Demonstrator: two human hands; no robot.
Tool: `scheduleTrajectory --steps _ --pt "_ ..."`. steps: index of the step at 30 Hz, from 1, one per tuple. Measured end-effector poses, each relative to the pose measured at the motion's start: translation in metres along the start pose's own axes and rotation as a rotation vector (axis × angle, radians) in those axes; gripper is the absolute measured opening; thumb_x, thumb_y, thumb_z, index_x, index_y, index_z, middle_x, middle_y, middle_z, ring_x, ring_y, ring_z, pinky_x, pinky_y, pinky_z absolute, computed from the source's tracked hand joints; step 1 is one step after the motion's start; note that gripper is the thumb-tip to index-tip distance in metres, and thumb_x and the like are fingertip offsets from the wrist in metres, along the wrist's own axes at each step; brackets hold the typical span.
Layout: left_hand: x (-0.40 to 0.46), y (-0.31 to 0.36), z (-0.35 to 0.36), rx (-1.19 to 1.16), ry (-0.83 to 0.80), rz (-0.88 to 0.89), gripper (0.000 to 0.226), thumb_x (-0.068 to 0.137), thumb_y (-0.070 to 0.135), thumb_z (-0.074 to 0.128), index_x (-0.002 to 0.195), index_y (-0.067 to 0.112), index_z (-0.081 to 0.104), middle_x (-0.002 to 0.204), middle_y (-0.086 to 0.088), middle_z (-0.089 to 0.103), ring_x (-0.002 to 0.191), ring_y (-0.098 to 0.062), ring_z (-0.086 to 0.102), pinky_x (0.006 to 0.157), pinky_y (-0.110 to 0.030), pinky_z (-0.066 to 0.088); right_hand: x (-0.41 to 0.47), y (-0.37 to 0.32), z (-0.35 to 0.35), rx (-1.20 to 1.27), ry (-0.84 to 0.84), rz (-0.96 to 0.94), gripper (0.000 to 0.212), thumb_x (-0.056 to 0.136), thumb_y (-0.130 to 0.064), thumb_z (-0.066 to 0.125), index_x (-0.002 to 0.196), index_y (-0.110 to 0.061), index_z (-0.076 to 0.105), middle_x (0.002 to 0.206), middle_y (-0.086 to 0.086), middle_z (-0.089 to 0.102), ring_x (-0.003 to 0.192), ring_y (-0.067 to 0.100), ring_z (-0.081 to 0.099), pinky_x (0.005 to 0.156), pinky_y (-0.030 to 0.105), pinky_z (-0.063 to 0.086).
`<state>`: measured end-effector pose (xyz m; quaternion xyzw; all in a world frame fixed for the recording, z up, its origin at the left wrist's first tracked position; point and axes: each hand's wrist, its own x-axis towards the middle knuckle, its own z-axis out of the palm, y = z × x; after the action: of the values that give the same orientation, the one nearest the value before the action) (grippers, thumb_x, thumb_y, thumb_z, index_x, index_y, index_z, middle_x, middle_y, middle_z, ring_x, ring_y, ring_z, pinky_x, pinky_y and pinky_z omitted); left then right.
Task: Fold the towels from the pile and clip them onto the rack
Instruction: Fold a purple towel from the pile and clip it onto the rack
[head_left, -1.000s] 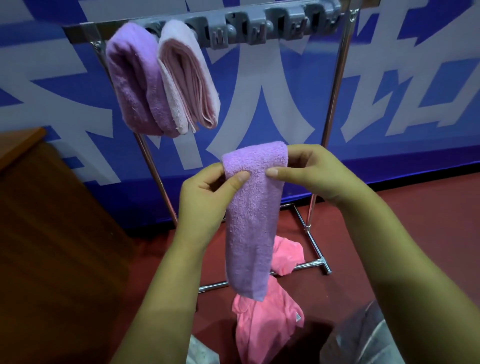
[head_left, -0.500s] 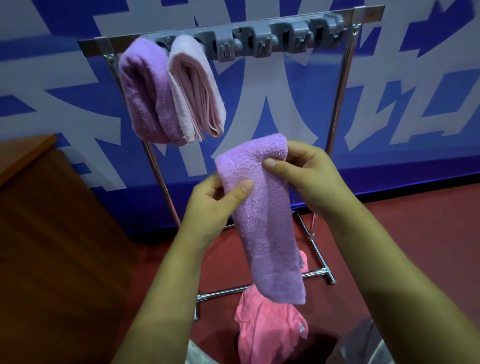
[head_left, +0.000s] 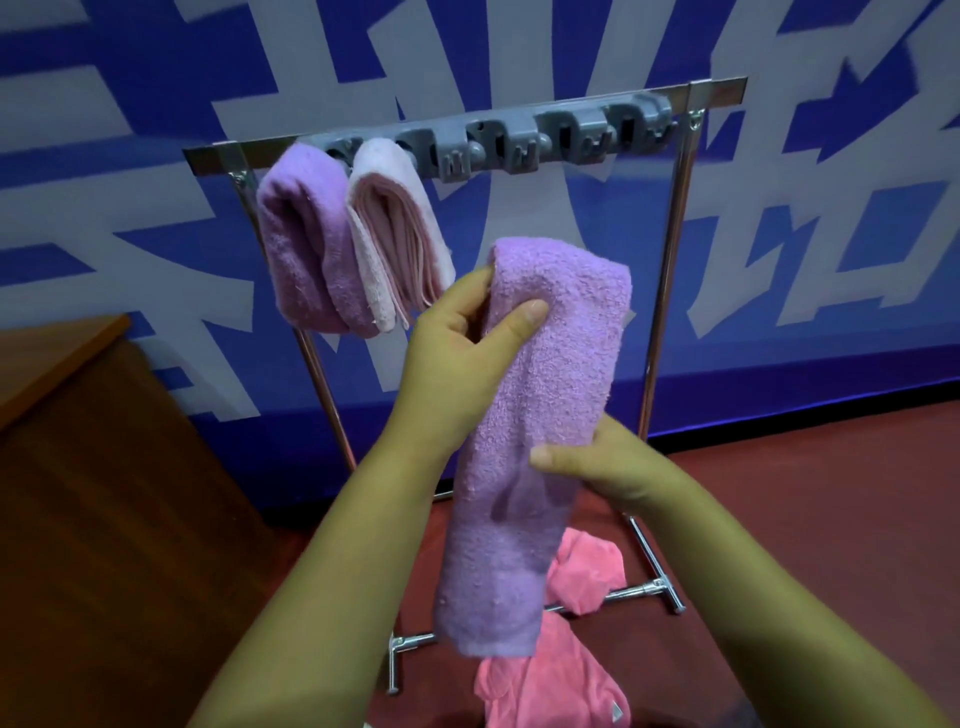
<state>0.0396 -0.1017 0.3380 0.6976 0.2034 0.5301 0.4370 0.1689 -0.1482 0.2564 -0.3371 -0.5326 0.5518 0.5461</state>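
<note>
Rack: a chrome frame is standing on the red floor against the blue-and-white wall, well within reach in front of the person.
Clip bar: a grey strip of clips is running along the top rail; the clips to the right of the hung towels are showing empty.
Hung towels: a folded purple towel and a folded pale pink towel are hanging side by side at the left end of the bar, touching each other.
Towel in hand: a long folded lilac strip is hanging down in front of the rack, its lower end dangling just above the pink pile on the floor.
Left hand: it is pinching the towel's top fold, thumb in front and fingers behind.
Right hand: it is closed on the strip's middle from the right side, thumb across the front.
Change: a moment ago both hands were holding the top edge; the right hand has since slid down to mid-length.
Meaning: it looks as if the person is preparing to fold the strip in half before clipping it into the next free clip.
</note>
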Motion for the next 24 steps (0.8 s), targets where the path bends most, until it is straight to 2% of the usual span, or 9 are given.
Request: scheduleTrajectory --steps 2,4,9,12,14,17,20,22,24 --pt "0.008 0.005 0.000 -0.007 -0.029 0.010 0.025 0.086 0.007 0.063 0.100 0.028 0.064 0.090 0.011 0.071 0.087 -0.005 0.064 0.078 -0.023 0.052 -0.002 0.008 0.003 -0.011 0.003 0.021 0.040 0.047 -0.011 0.086 0.083 -0.025 0.078 0.082 -0.006 0.075 0.079 0.005 0.070 0.070 0.019 0.054" --pt "0.016 0.011 -0.001 -0.017 -0.052 0.007 0.025 0.088 0.009 0.062 0.103 0.030 0.063 0.094 0.009 0.070 0.090 -0.006 0.065 0.078 -0.023 0.052 -0.001 0.012 0.001 0.028 0.012 0.045 0.034 0.056 0.002 0.071 0.077 -0.023 0.079 0.078 -0.005 0.075 0.075 0.005 0.070 0.068 0.020 0.054" --pt "0.039 0.025 -0.011 0.020 -0.031 -0.013 0.036 0.084 0.011 0.068 0.110 0.032 0.055 0.108 0.005 0.066 0.100 -0.011 0.065 0.085 -0.029 0.055 0.000 0.022 -0.004 0.048 -0.038 0.160 0.038 0.049 -0.011 0.077 0.087 -0.012 0.074 0.088 0.002 0.075 0.082 0.014 0.070 0.076 0.028 0.055" --pt "0.055 0.033 -0.029 0.067 0.093 -0.017 0.038 0.077 0.013 0.073 0.106 0.027 0.053 0.109 0.000 0.065 0.103 -0.016 0.064 0.088 -0.034 0.054 0.002 0.015 -0.014 0.062 -0.052 0.175 0.040 0.053 -0.013 0.082 0.091 -0.006 0.074 0.090 0.008 0.074 0.080 0.019 0.070 0.073 0.030 0.055" --pt "0.064 0.036 -0.046 0.090 0.214 -0.058 0.043 0.076 0.013 0.075 0.111 0.018 0.050 0.109 -0.004 0.064 0.100 -0.019 0.065 0.082 -0.035 0.055 0.007 -0.001 -0.025 0.063 -0.013 0.162 0.039 0.057 -0.016 0.079 0.094 -0.004 0.072 0.089 0.010 0.072 0.076 0.019 0.069 0.068 0.028 0.054" --pt "0.072 0.039 -0.069 0.069 0.352 -0.140 0.037 0.080 0.012 0.072 0.109 0.013 0.051 0.098 -0.004 0.063 0.081 -0.015 0.066 0.065 -0.036 0.057 0.018 -0.039 -0.038 -0.043 0.009 0.104 0.030 0.065 -0.016 0.075 0.094 -0.008 0.073 0.089 0.009 0.072 0.075 0.018 0.068 0.067 0.026 0.054" --pt "0.083 0.039 -0.087 -0.079 0.426 -0.227 0.029 0.082 0.006 0.068 0.105 0.001 0.052 0.087 -0.010 0.059 0.053 -0.006 0.060 0.045 -0.018 0.048 0.033 -0.079 -0.049 -0.097 -0.037 0.068 0.021 0.069 -0.016 0.071 0.090 -0.011 0.074 0.087 0.008 0.074 0.072 0.017 0.069 0.064 0.024 0.054" --pt "0.092 0.041 -0.097 -0.263 0.440 -0.297 0.044 0.083 0.005 0.067 0.123 0.002 0.048 0.105 -0.014 0.062 0.065 -0.010 0.064 0.050 -0.020 0.052 0.047 -0.103 -0.054 -0.102 -0.043 0.042 0.033 0.059 -0.026 0.084 0.086 -0.011 0.075 0.080 0.007 0.074 0.067 0.016 0.069 0.060 0.023 0.054" --pt "0.101 0.044 -0.103 -0.449 0.375 -0.349 0.065 0.086 0.002 0.061 0.142 0.018 0.032 0.112 -0.009 0.062 0.067 -0.010 0.068 0.054 -0.023 0.055 0.059 -0.125 -0.053 -0.028 -0.048 0.036 0.028 0.060 -0.029 0.081 0.080 -0.010 0.075 0.067 0.006 0.072 0.056 0.015 0.067 0.052 0.022 0.053"
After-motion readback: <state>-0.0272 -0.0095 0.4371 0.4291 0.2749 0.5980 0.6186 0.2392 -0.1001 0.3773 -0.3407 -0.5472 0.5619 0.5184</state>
